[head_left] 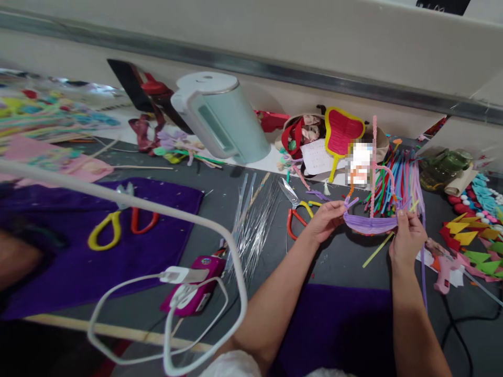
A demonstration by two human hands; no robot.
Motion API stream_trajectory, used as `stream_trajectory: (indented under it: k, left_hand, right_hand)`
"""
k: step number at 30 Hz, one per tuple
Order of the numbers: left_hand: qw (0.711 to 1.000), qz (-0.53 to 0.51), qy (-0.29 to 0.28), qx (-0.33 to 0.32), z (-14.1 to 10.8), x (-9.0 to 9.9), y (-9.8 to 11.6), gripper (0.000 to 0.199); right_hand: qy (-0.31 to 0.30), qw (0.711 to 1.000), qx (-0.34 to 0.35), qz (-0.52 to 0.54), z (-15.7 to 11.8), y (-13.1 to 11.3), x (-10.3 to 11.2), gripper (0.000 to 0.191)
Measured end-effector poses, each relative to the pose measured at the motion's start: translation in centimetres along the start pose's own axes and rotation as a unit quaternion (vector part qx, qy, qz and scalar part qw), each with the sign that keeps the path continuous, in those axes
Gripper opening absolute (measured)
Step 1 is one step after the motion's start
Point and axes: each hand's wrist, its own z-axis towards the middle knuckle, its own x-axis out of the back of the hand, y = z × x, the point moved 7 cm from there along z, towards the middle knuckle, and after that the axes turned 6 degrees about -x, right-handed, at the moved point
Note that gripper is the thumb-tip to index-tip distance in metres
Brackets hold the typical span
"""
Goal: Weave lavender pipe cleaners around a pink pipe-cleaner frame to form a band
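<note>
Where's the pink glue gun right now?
In the head view, the pink glue gun lies toward the right edge, between the right hand and the pointed green pieces.

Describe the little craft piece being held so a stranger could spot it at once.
Start from the big pale-green kettle and look right and down. There the left hand and right hand hold the craft piece by its two ends. Unlike the pile of multicoloured stems behind it, it has a curved purple base with a pink upright rising from it.
</note>
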Motion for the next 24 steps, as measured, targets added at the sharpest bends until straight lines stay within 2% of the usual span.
stream_trajectory:
  k: [4, 6, 10, 14, 18, 22, 24]
  left_hand:
    - [0.998, -0.031, -0.045, -0.005, -0.4, -1.3, 0.0, 0.036]
    - [0.998, -0.038, -0.045, -0.01, -0.3, -1.4, -0.1, 0.036]
    - [0.999, 0.014, 0.012, -0.042, 0.3, -0.2, -0.2, 0.033]
    - [0.984, 0.105, 0.05, -0.133, 0.5, 0.3, 0.7, 0.033]
    - [0.937, 0.233, 0.095, -0.243, -0.3, -0.1, 2.0, 0.034]
    - [0.872, 0.343, 0.162, -0.308, -1.3, -0.1, 2.8, 0.034]
    - [0.853, 0.369, 0.186, -0.32, -1.5, 0.1, 3.1, 0.032]
  right_hand:
    - [-0.005, 1.0, -0.014, -0.002, 0.1, 0.4, -0.1, 0.034]
    - [-0.008, 1.0, -0.013, -0.013, 0.1, 0.4, -0.1, 0.035]
    - [0.02, 0.998, 0.037, -0.046, -0.3, -0.7, 0.2, 0.038]
    - [0.077, 0.982, 0.13, -0.11, -1.6, -2.4, 0.6, 0.036]
    - [0.065, 0.955, 0.238, -0.165, -3.1, -3.3, 0.1, 0.027]
    - [0.012, 0.894, 0.378, -0.241, -5.5, -4.3, -1.6, 0.014]
    - [-0.039, 0.864, 0.435, -0.25, -7.1, -4.8, -2.7, 0.006]
